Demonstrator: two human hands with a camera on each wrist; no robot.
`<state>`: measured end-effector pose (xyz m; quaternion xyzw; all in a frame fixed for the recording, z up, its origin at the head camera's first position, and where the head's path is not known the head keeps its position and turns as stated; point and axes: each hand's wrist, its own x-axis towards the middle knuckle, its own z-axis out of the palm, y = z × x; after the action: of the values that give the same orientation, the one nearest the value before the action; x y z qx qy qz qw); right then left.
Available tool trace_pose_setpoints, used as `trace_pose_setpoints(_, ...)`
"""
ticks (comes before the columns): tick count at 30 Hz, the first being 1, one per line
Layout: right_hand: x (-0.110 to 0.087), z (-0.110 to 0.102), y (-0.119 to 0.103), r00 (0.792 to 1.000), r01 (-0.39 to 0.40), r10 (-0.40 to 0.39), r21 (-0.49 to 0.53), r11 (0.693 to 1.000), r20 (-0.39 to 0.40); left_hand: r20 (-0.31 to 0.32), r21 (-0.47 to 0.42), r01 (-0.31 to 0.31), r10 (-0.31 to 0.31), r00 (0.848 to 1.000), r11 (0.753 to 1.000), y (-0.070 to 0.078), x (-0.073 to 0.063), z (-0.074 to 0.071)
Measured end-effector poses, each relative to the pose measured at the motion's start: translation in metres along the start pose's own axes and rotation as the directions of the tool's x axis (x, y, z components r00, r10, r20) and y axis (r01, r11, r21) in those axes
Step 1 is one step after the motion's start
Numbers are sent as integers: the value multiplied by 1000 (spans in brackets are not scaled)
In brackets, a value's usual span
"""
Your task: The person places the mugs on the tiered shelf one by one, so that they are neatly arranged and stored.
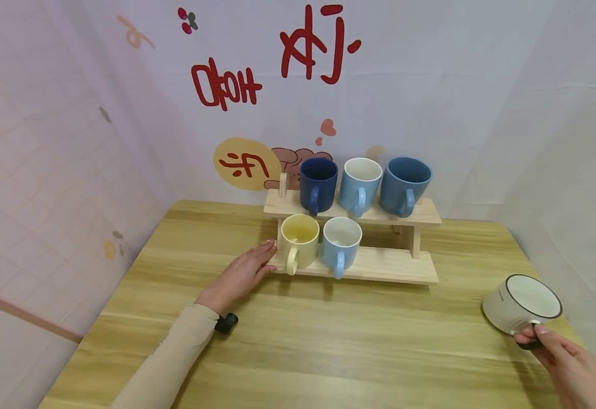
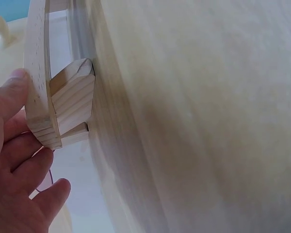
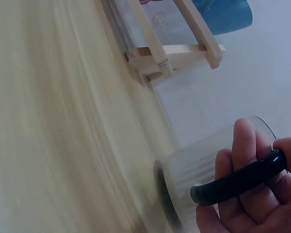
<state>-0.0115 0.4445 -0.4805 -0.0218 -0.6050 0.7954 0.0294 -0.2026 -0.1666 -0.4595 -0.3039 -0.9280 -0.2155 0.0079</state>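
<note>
At the table's right side my right hand (image 1: 566,355) grips the black handle (image 3: 240,179) of a white mug (image 1: 523,304) with a dark rim. The mug is upright in the head view; whether its base touches the table I cannot tell. My left hand (image 1: 242,275) holds the left end of a two-tier wooden rack's lower shelf (image 1: 390,264), thumb (image 2: 14,90) on the board's edge and fingers about its end. Beside that hand, a yellow mug (image 1: 303,250) stands on the lower shelf, with a light blue mug (image 1: 340,253) to its right.
On the upper shelf (image 1: 423,211) stand a navy mug (image 1: 318,184), a light blue mug (image 1: 360,187) and a darker blue mug (image 1: 405,184). A printed white cloth backdrop (image 1: 431,102) rises behind the wooden table (image 1: 328,341) and along its sides.
</note>
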Motion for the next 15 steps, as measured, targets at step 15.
trace_pose_setpoints(15, 8, 53, -28, 973, 175, -180, 44, 984, 148, -8, -4, -13, 13, 1000, 1000, 1, 2, -1)
